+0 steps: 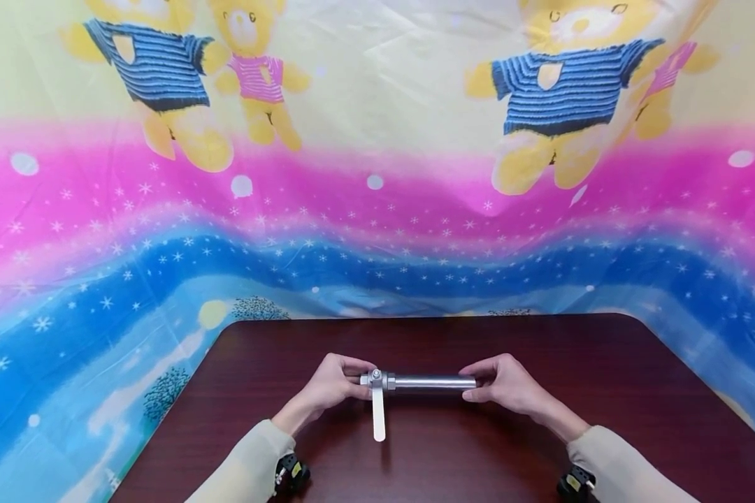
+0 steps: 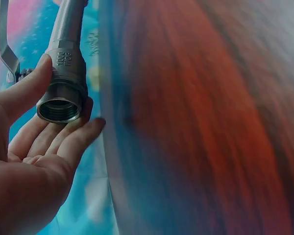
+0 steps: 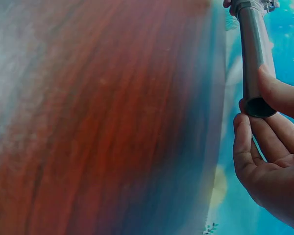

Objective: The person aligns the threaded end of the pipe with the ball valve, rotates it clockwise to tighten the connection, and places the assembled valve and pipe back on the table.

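Observation:
A metal ball valve (image 1: 376,379) with a flat lever handle (image 1: 379,417) is joined to a straight steel pipe (image 1: 434,382), and both hands hold the piece level over the table. My left hand (image 1: 332,383) grips the valve body between thumb and fingers. In the left wrist view the open threaded end of the valve (image 2: 60,108) faces the camera, with lettering on its body. At the other end, my right hand (image 1: 509,384) pinches the pipe between thumb and fingers. The pipe's hollow end (image 3: 260,107) shows in the right wrist view. The lever points toward the person.
The dark reddish-brown table (image 1: 277,349) has rounded far corners. Behind it and along its sides hangs a cloth (image 1: 377,237) printed with bears and snowflakes. Black wrist cameras (image 1: 292,473) sit at both cream sleeves (image 1: 245,461).

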Demonstrator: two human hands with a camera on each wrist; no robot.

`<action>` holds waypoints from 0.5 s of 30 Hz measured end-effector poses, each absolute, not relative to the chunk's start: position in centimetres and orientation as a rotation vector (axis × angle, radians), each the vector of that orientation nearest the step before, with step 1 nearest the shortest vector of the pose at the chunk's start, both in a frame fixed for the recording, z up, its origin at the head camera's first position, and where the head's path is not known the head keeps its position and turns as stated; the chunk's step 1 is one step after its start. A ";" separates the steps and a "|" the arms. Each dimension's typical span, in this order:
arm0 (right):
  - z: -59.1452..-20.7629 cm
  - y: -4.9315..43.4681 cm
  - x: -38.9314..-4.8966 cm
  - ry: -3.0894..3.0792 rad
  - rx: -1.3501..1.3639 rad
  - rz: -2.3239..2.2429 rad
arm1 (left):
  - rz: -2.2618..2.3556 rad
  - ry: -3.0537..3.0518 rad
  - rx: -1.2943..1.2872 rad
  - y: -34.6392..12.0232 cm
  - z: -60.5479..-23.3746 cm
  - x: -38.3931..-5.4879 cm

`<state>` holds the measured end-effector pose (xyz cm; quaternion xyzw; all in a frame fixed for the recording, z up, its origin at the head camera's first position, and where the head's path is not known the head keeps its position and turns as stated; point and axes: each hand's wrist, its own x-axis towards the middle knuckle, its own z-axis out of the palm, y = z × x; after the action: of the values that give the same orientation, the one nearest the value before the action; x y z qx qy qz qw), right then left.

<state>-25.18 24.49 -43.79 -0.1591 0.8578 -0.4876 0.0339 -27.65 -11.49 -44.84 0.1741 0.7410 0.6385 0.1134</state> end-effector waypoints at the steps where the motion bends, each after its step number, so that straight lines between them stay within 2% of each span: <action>1: -43.9 24.5 -25.2 2.642 -0.482 -1.489 | 1.844 2.205 0.529 -11.4 -44.9 -27.6; 15: -44.5 24.4 -25.3 2.679 -0.498 -1.378 | 1.552 2.527 0.669 -11.2 -45.6 -27.8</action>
<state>-25.34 24.39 -44.45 -0.1630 0.8766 -0.4507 0.0439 -27.80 -11.25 -45.55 0.2197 0.8302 0.5098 0.0509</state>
